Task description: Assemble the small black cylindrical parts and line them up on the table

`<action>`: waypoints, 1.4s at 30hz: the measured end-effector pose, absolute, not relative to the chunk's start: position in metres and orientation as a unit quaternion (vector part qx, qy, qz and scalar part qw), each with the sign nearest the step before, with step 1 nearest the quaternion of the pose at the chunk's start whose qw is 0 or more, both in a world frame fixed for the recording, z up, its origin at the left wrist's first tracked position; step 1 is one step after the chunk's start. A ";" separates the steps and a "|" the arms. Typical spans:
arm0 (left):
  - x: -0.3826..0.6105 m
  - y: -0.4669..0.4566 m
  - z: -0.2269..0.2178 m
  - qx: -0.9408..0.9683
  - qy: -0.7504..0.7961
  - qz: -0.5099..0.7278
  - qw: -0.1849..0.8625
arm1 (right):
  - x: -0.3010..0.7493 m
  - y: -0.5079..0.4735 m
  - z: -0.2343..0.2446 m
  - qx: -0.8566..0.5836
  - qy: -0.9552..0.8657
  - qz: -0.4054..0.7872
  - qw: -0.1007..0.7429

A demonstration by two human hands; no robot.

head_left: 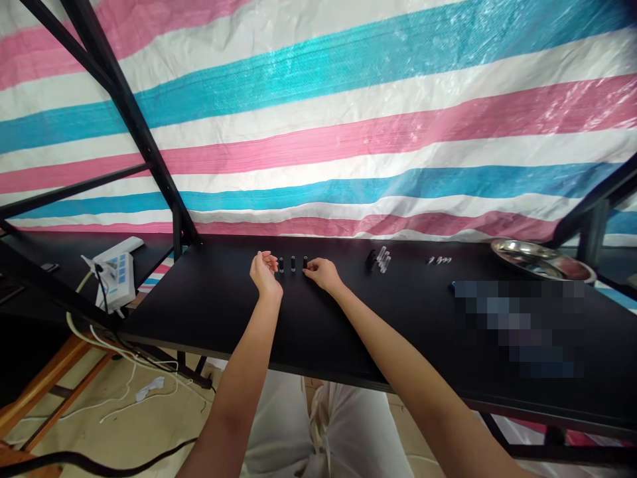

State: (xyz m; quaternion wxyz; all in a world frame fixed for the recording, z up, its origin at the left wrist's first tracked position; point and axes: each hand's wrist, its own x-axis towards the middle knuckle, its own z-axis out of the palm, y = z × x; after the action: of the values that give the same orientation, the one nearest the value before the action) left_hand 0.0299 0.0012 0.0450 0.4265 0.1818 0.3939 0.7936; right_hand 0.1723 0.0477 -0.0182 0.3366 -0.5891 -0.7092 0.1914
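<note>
Three small black cylinders stand upright in a row on the black table (209, 305): one (281, 265), one (293, 264) and one (305, 263). My left hand (265, 272) rests just left of the row, palm turned inward, fingers loosely curled with nothing seen in them. My right hand (322, 273) lies right of the row, its fingertips pinched at the rightmost cylinder. Both forearms stretch out over the table.
A small pile of clear and black tubes (379, 259) lies to the right, with tiny metal parts (440, 260) further on. A steel dish (540, 258) sits at the far right. A power strip (117, 270) with cables lies left. Black frame bars rise at both sides.
</note>
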 end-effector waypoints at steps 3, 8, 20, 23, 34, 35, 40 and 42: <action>0.032 -0.001 0.047 0.186 0.384 0.795 0.431 | 0.173 0.050 -0.022 -0.584 -0.714 0.181 0.342; 0.035 -0.003 0.049 0.199 0.384 0.792 0.431 | 0.174 0.050 -0.024 -0.585 -0.722 0.161 0.334; 0.040 -0.006 0.046 0.283 0.412 0.773 0.390 | 0.187 0.031 -0.006 -0.559 -0.749 0.143 0.324; 0.044 -0.010 0.044 0.342 0.419 0.760 0.360 | 0.201 0.016 0.014 -0.537 -0.742 0.090 0.392; 0.090 -0.036 0.017 0.826 0.390 0.373 0.161 | 0.301 -0.009 0.025 -0.675 -0.505 -0.070 0.534; 0.097 -0.039 0.016 0.861 0.379 0.308 0.145 | 0.307 -0.009 0.022 -0.705 -0.485 -0.051 0.515; 0.134 -0.037 0.015 0.911 0.381 0.135 0.079 | 0.319 -0.012 0.016 -0.819 -0.434 0.034 0.375; 0.148 -0.029 0.015 0.902 0.406 0.132 0.069 | 0.319 -0.012 0.014 -0.837 -0.447 0.058 0.312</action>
State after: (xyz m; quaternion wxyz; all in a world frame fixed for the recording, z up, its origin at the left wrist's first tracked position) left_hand 0.1482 -0.0294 0.0154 0.0694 0.9017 0.4057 0.1324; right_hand 0.3186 -0.0125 0.0141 0.3116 -0.8366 -0.4469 0.0578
